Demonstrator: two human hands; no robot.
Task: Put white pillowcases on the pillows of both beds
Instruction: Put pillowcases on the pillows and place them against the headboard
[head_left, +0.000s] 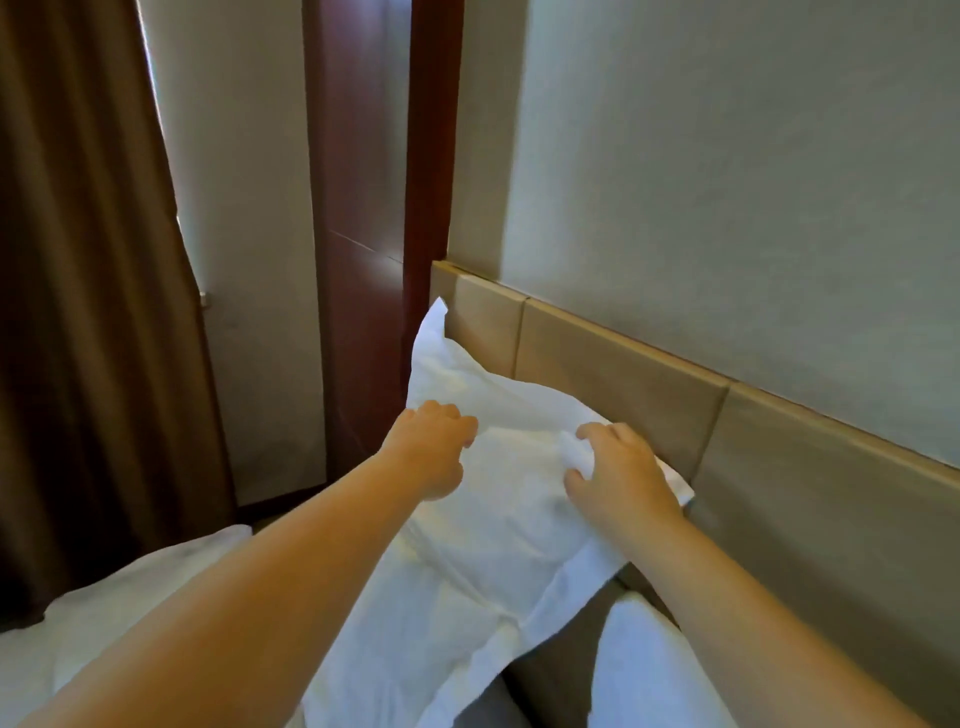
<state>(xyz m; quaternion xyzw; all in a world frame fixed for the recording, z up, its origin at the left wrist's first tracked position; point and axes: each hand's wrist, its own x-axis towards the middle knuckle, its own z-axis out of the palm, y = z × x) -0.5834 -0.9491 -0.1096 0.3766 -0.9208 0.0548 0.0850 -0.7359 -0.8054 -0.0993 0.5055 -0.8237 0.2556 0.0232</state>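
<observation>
Frame centre: a white-cased pillow (498, 519) leans against the beige padded headboard (623, 374). The left hand (431, 452) grips its left edge; the right hand (621, 473) pinches a fold of its case. A second white pillow (644, 670) lies at lower right. A brown curtain (78, 260) hangs at left.

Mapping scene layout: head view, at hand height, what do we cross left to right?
Brown curtain, wall strip, red-brown wooden panel, left hand, white pillow, right hand, beige headboard.

Brown curtain (78, 260) left; dark red wooden post (363, 208) beside beige padded headboard (623, 374); pale wall (727, 156) above.
</observation>
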